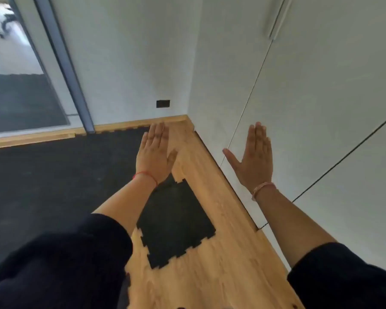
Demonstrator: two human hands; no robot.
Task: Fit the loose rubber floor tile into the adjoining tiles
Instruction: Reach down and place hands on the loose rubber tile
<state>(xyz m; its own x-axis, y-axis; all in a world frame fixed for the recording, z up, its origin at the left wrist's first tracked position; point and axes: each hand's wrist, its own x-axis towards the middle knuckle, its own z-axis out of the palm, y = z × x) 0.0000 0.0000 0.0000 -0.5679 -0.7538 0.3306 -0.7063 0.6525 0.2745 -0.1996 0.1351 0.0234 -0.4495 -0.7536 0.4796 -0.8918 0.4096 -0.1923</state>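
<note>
On wood floor (221, 210), unmarked loose tile (176, 221)

We hold both arms stretched out in front of us, backs of the hands up. Our left hand (155, 150) is flat, fingers together and pointing away, thumb tucked close, holding nothing. Our right hand (254, 157) is flat too, fingers together, thumb splayed out to the left, also empty. Dark sleeves cover both upper arms, and each wrist wears a thin band.
</note>
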